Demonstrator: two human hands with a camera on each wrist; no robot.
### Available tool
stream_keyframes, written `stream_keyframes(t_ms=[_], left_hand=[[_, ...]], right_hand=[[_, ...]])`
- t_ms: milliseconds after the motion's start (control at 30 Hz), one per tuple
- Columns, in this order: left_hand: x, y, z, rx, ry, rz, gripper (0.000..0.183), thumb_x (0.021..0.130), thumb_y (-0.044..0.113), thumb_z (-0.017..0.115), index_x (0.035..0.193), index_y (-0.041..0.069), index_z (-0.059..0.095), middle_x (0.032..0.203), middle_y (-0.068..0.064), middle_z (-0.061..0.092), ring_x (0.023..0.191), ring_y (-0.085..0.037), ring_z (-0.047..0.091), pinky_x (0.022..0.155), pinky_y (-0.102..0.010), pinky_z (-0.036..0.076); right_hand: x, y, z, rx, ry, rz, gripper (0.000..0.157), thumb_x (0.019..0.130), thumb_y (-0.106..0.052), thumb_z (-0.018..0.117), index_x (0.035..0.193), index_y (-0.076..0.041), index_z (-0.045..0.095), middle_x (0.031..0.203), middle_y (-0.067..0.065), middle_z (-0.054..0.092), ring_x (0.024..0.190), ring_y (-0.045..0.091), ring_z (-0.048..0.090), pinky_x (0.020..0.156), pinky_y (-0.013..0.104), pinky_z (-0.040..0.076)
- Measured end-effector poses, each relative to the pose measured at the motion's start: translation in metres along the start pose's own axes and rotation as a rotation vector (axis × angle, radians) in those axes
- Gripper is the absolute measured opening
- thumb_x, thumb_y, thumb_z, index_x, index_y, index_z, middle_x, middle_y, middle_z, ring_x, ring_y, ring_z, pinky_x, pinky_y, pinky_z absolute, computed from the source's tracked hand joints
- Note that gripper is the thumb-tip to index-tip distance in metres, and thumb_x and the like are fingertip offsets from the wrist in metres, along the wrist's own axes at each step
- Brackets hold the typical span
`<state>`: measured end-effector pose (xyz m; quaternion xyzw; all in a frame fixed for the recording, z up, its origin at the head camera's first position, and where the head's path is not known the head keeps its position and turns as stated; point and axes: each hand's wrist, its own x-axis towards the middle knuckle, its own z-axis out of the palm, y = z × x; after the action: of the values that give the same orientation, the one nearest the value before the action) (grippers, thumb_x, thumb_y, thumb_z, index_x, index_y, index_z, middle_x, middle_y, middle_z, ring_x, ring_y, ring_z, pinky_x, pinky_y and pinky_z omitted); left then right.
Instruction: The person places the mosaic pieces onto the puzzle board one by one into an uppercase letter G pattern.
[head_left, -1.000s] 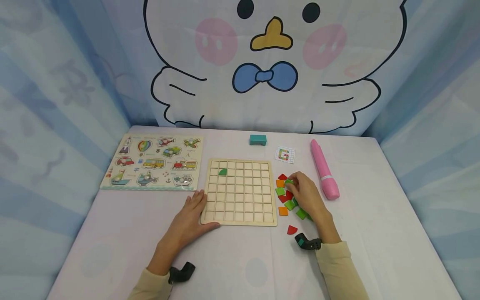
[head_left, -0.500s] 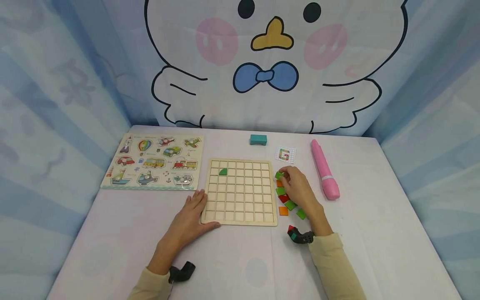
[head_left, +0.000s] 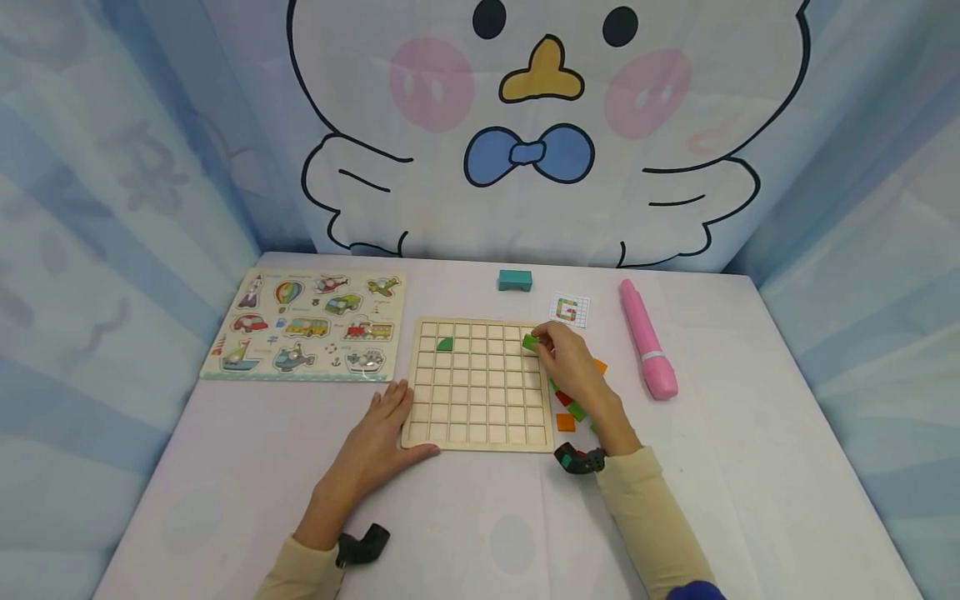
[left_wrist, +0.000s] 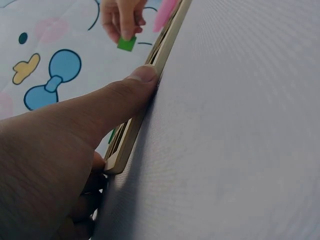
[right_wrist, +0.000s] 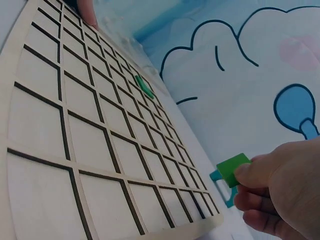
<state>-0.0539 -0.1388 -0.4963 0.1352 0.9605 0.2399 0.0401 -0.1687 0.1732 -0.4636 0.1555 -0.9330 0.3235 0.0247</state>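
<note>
A wooden grid board lies on the table, with a green rounded piece in an upper-left cell. My left hand rests at its lower-left corner, fingers along the left side; the thumb presses the near edge. Between thumb and fingers my right hand pinches a green square tile, held above the board near its upper-right corner. Loose tiles lie right of the board, among them an orange tile and a green tile, partly hidden by the right hand and wrist.
A vehicle picture puzzle lies on the left. Behind the board stand a teal block and a small pattern card. A pink stick-shaped object lies at right. Patterned cloth surrounds the table.
My right hand has picked up the green tile from the pile and moved left with it, over the board's right edge. My left hand has stayed in place.
</note>
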Motion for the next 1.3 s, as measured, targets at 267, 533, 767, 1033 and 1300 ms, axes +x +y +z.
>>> stream_keyframes(t_ms=[267,533,767,1033,1300], left_hand=[[0.0,0.0,0.001,-0.005,0.015,0.0,0.102,0.08,0.056,0.078,0.15,-0.007,0.038,0.161,-0.022,0.033,0.152,-0.036,0.028,0.125,-0.051,0.025],[0.0,-0.001,0.001,-0.001,-0.005,-0.002,0.102,0.081,0.057,0.077,0.151,-0.007,0.037,0.161,-0.021,0.033,0.152,-0.036,0.029,0.125,-0.051,0.025],[0.0,0.0,0.0,0.0,-0.005,-0.005,0.101,0.082,0.055,0.076,0.151,-0.007,0.037,0.161,-0.022,0.033,0.152,-0.036,0.028,0.125,-0.051,0.025],[0.0,0.0,0.001,0.011,0.018,0.007,0.1,0.081,0.055,0.078,0.149,-0.007,0.039,0.16,-0.022,0.036,0.151,-0.037,0.031,0.124,-0.052,0.027],[0.0,0.0,-0.001,0.013,-0.011,-0.008,0.103,0.082,0.059,0.075,0.151,-0.006,0.036,0.161,-0.021,0.032,0.152,-0.035,0.027,0.126,-0.051,0.025]], right_hand=[[0.012,-0.012,0.01,0.006,-0.031,-0.034,0.021,0.1,-0.013,0.062,0.118,-0.002,0.064,0.1,0.011,0.064,0.087,0.021,0.058,0.078,0.032,0.055],[0.021,-0.018,0.027,0.021,-0.03,-0.1,0.019,0.099,-0.009,0.062,0.116,-0.001,0.064,0.1,0.011,0.065,0.086,0.02,0.059,0.076,0.032,0.055],[0.031,-0.027,0.041,0.045,-0.052,-0.123,0.019,0.099,-0.008,0.062,0.116,0.0,0.064,0.103,0.013,0.066,0.088,0.021,0.059,0.078,0.032,0.055],[0.038,-0.032,0.057,0.06,-0.082,-0.11,0.018,0.1,-0.01,0.06,0.116,-0.002,0.064,0.105,0.011,0.066,0.09,0.021,0.059,0.08,0.033,0.054],[0.042,-0.035,0.068,0.056,-0.077,-0.136,0.018,0.1,-0.011,0.062,0.116,-0.004,0.065,0.104,0.01,0.067,0.089,0.019,0.06,0.078,0.033,0.055]])
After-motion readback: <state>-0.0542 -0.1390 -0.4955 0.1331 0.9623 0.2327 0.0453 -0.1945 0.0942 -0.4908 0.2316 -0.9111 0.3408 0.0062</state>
